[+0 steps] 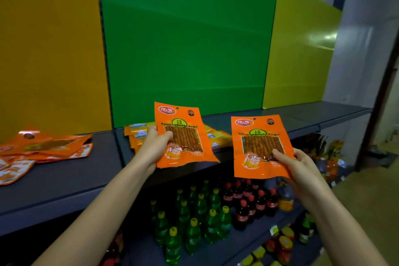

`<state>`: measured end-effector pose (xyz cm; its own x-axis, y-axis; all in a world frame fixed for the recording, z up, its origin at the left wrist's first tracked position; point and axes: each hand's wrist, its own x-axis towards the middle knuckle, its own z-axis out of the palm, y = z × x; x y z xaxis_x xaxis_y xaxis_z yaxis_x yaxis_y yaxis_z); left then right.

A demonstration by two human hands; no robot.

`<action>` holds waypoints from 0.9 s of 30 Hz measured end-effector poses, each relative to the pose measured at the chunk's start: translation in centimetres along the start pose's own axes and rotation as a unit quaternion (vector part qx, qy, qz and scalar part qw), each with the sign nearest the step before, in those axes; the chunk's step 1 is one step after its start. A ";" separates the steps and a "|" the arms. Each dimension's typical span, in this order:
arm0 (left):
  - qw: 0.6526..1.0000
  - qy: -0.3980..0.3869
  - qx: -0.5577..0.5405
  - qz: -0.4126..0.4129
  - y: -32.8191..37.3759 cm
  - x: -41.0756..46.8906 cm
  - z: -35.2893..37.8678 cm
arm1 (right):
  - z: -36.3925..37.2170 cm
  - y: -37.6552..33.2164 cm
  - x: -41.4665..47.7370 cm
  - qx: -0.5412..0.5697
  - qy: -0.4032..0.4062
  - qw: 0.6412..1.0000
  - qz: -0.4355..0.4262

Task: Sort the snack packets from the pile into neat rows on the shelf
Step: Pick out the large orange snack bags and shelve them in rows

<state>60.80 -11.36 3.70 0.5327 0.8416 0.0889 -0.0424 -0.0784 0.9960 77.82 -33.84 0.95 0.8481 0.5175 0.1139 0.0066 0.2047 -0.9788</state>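
Orange snack packets fill both hands. The left hand pinches one orange packet by its lower left edge, thumb on the front, holding it upright over the grey shelf. The right hand grips a second orange packet at its lower right corner, at three o'clock from the first and in front of the shelf edge. A loose pile of orange packets lies at nine o'clock; yellow packets lie behind the left hand. Green bottles and dark red-capped bottles stand on the lower shelf.
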 end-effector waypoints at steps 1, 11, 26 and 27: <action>1.000 -0.007 0.000 -0.004 0.1 0.5 1.2 | -0.9 -0.1 0.7 -0.003 0.002 1.000 0.000; 0.997 -0.047 0.049 -0.032 -0.5 8.5 13.0 | -7.2 -0.1 9.4 -0.009 0.006 1.000 -0.012; 0.990 0.003 0.135 -0.046 -1.6 20.8 23.9 | -9.6 1.9 26.6 -0.024 -0.078 0.996 0.025; 0.989 0.005 0.143 -0.048 -1.9 21.5 24.3 | -9.4 2.2 27.6 -0.027 -0.089 0.995 0.029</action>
<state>92.89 -6.11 3.62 0.5137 0.8580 -0.0052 0.2500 -0.1439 0.9575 106.20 -26.99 0.36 0.7412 0.6664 0.0805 -0.0077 0.1284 -0.9917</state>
